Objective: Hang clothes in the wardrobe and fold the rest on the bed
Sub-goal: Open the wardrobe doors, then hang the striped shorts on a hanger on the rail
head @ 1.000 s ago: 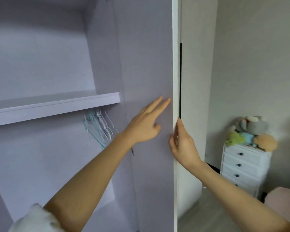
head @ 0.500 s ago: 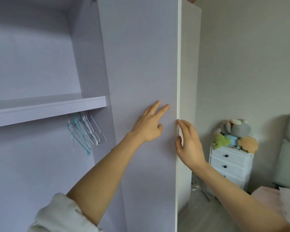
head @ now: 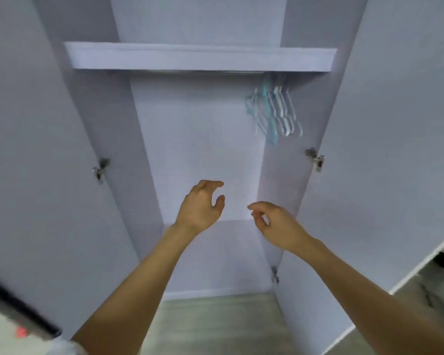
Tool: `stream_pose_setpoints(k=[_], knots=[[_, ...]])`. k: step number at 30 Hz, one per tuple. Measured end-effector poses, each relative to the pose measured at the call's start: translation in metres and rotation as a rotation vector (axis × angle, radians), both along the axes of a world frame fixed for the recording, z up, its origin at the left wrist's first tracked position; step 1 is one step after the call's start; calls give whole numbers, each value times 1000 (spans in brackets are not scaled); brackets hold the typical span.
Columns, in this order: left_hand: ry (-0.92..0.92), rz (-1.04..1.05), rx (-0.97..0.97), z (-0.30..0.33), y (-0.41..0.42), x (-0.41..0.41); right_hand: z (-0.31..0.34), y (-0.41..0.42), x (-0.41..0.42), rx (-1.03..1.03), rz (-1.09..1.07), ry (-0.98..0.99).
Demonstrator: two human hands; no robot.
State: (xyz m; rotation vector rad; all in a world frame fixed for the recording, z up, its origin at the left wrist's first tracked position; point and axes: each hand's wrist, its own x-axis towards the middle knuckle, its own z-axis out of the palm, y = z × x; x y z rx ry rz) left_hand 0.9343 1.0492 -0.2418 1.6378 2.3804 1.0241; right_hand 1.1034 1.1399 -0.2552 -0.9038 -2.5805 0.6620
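The lilac wardrobe (head: 198, 155) stands open in front of me, both doors swung wide. Several empty hangers (head: 273, 111), teal and white, hang bunched at the right end of the rail under the shelf (head: 200, 58). My left hand (head: 201, 206) and my right hand (head: 274, 222) are stretched toward the wardrobe's inside at mid height, a short gap between them. Both have loosely curled fingers and hold nothing. No clothes are in view.
The left door (head: 36, 149) and right door (head: 385, 149) flank the opening, with metal hinges on both sides. Pale wooden floor (head: 210, 324) lies below. A dark-edged object (head: 18, 311) sits at the lower left, and something unclear at the lower right edge.
Both hands have left the right door, which now stands fully open. My view has turned from the door's edge to face straight into the wardrobe.
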Motion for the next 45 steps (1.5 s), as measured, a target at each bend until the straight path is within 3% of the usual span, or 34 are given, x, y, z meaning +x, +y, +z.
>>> stream_pose_setpoints(k=[7, 11, 15, 21, 29, 39, 42, 45], knots=[[-264, 573, -129, -98, -166, -53, -83, -82, -120, -281, 452, -202], [-422, 904, -79, -133, -242, -28, -124, -134, -154, -328, 692, -321], [-523, 1360, 8, -159, -318, 38, -156, -210, -172, -363, 1104, -495], [-644, 1826, 56, -175, -376, 164, -180, -315, -135, -315, 1540, -671], [-719, 2431, 153, -190, -450, 361, -191, -476, -1, -150, 2043, -894], [-851, 2920, 11, -220, -597, 554, -197, -633, 144, 23, 2345, -962], [-1003, 2897, -33, -232, -643, 587, -202, -663, 162, 72, 2381, -964], [-1300, 2807, 2, -249, -672, 604, -208, -683, 165, 103, 2379, -958]])
